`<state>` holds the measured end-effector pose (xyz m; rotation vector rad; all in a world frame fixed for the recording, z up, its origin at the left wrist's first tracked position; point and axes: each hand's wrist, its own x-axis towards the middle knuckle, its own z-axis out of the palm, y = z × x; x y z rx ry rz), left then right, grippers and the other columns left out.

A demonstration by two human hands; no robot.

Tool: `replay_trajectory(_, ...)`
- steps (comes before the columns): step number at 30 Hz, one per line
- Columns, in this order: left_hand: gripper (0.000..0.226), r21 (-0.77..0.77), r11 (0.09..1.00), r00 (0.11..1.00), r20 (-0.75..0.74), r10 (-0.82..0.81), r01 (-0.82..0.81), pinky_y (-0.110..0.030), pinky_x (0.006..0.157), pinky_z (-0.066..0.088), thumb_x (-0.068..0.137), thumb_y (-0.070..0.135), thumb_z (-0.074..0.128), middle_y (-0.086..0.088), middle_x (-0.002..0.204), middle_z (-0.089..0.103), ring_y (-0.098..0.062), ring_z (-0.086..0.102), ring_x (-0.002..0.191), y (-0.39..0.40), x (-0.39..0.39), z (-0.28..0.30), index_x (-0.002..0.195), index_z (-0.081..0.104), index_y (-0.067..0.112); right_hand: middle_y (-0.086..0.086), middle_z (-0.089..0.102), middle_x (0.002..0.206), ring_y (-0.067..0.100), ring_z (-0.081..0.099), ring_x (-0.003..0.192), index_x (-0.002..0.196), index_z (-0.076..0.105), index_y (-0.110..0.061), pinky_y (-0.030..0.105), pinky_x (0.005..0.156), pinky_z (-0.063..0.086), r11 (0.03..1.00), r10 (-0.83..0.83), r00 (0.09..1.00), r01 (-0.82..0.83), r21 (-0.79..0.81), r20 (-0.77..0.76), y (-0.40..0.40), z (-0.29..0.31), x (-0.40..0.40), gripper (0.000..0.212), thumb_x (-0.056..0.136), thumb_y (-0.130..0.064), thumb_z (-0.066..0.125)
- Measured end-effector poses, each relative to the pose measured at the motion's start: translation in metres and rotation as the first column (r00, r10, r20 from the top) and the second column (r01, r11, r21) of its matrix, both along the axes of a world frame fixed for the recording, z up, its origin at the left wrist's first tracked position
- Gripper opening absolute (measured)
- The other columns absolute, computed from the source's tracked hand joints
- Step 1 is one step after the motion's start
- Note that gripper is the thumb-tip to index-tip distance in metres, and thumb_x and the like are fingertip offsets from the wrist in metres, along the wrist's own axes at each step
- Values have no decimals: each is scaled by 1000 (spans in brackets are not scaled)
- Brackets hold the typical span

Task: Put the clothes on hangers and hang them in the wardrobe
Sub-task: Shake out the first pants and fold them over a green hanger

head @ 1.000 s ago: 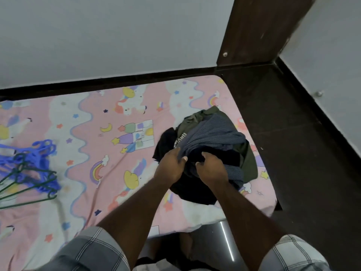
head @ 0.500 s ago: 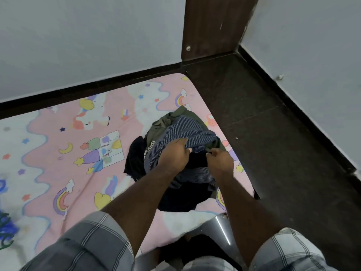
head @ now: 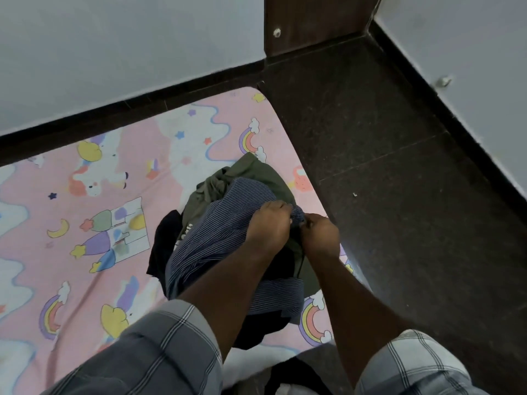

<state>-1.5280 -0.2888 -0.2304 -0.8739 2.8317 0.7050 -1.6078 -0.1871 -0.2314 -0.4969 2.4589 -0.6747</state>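
White lettering runs along the olive-green garment [head: 251, 178] where it shows at the left edge of the pile, but the striped cloth covers most of it and the letters cannot be read. The pile lies on the bed [head: 85, 223] near its corner at about 3 o'clock from the sheet's middle: the olive-green garment toward 12 o'clock of the pile, a black garment [head: 164, 246] at its 9 o'clock side and showing again at 6 o'clock, and a navy striped shirt [head: 225, 226] on top. The left hand [head: 268, 223] grips the striped shirt with fingers curled into the fabric, and the right hand [head: 320, 236], just beside it at its 3 o'clock, pinches the same shirt's edge between thumb and fingers; the two hands nearly touch over a bunched bit of cloth. Both forearms come in from 6 o'clock, with grey checked sleeves [head: 159, 354] at the bottom edge. The sheet is pink and white with rainbows, stars, moons, unicorns and a castle print. The floor [head: 399, 195] at 3 o'clock of the bed is dark polished stone with a thin joint line and a small pale speck. Pale grey walls with a dark skirting run along 12 o'clock and toward 2 o'clock, and a dark brown wooden panel [head: 313, 21] stands upright in the corner at 1 o'clock, carrying a small round metal stud.
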Motion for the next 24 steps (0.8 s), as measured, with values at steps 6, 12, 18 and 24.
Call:
replay_trajectory(6,29,-184,978,992,105,-76,94,-44,96,40,94,31,57,-1,123,65,-27,50,120,6,-38,-40,119,66,18,14,71,119,33,64,111,118,71,-6,33,90,48,997,-72,996,71,17,46,-2,-29,-25,28,93,-9,57)
replay_trajectory(12,25,-154,984,987,145,-63,86,-42,91,44,98,20,51,-6,119,64,-28,56,111,9,-56,-62,120,63,17,12,74,110,32,67,102,108,75,-8,29,81,46,999,-36,998,36,10,49,-1,-52,-39,26,89,-6,57)
replay_trajectory(18,22,105,974,979,-25,202,-199,-39,88,50,96,15,56,-7,110,70,-27,63,103,-9,-45,-39,113,70,14,8,74,113,28,67,103,117,74,-15,29,89,50,998,-63,990,65,-16,123,-14,-42,-32,30,92,-11,56)
replay_trajectory(24,22,413,814,845,-166,509,-409,-24,92,50,93,17,68,3,111,74,-11,65,102,-36,0,29,114,72,19,9,73,104,31,66,96,109,72,-17,25,71,38,990,49,998,-43,-136,43,-52,9,3,23,93,-17,56)
